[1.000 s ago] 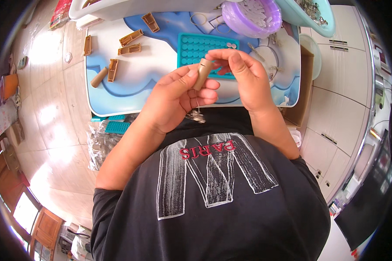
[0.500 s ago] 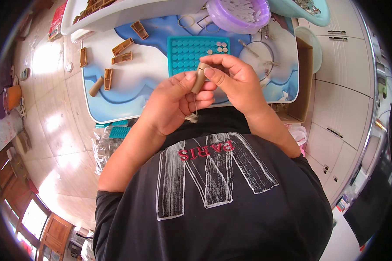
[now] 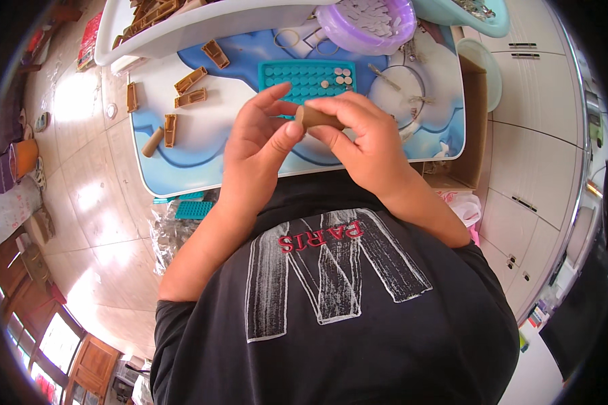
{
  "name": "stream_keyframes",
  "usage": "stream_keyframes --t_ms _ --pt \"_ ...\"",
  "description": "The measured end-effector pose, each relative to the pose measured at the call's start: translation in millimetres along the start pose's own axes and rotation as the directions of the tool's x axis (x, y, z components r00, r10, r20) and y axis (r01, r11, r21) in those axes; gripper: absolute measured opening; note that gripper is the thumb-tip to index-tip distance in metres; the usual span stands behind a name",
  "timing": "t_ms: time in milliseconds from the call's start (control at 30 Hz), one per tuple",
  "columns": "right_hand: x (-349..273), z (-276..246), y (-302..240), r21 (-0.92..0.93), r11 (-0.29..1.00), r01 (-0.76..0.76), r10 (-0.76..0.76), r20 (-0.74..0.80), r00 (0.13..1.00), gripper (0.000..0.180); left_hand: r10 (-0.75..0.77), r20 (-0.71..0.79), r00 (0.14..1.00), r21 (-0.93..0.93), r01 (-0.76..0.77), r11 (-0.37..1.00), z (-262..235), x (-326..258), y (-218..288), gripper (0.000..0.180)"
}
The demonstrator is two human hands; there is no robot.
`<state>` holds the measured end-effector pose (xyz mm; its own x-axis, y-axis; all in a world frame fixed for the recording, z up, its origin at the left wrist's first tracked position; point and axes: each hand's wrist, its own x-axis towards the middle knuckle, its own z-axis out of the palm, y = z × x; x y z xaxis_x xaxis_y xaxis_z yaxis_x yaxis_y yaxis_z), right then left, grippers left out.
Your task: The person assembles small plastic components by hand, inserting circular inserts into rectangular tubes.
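Note:
A brown tapered tube lies nearly sideways in the grip of my right hand, between its thumb and fingers. Its wide end points left. My left hand has its fingers spread, and its thumb tip is at or close to that wide end; whether they touch I cannot tell. Just behind the hands sits a teal tray with round cups, several small white discs at its right side. Another brown tube lies on the left of the table, beside a brown hollow half-piece.
Several more brown pieces are scattered over the table's left. A white bin of brown parts, a purple bowl of pale pieces and a light teal basin line the back. Small cord pieces lie right of the tray.
The tube has turned from upright to nearly sideways. My left hand has loosened its hold and spread its fingers. A thread that hung below the tube no longer shows.

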<state>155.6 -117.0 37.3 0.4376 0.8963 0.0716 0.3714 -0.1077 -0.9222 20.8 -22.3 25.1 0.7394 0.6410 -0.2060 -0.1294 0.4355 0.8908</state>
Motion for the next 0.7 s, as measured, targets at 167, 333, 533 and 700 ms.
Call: stream_keyframes --t_ms 167,333,533,700 --pt "-3.0 -1.5 -9.8 -0.153 0.981 0.121 -0.130 -0.050 0.990 0.023 0.038 0.054 0.998 0.025 -0.039 0.999 -6.3 -0.9 -3.8 0.025" --pt "-5.6 -6.8 -7.1 -0.174 0.974 0.143 -0.151 -0.034 0.988 0.020 0.141 0.100 0.985 0.112 -0.152 0.982 -7.7 -2.9 -5.5 0.020" --pt "-8.9 -1.7 -3.8 0.055 0.998 -0.024 0.024 -0.003 1.000 0.018 0.069 0.100 0.993 -0.084 -0.061 0.995 -3.4 -4.4 1.0 0.017" --pt "0.1 -0.2 -5.3 0.520 0.828 -0.211 0.177 0.115 0.977 0.021 0.095 0.127 0.987 -0.063 -0.087 0.994 -7.4 -2.0 14.6 0.030"
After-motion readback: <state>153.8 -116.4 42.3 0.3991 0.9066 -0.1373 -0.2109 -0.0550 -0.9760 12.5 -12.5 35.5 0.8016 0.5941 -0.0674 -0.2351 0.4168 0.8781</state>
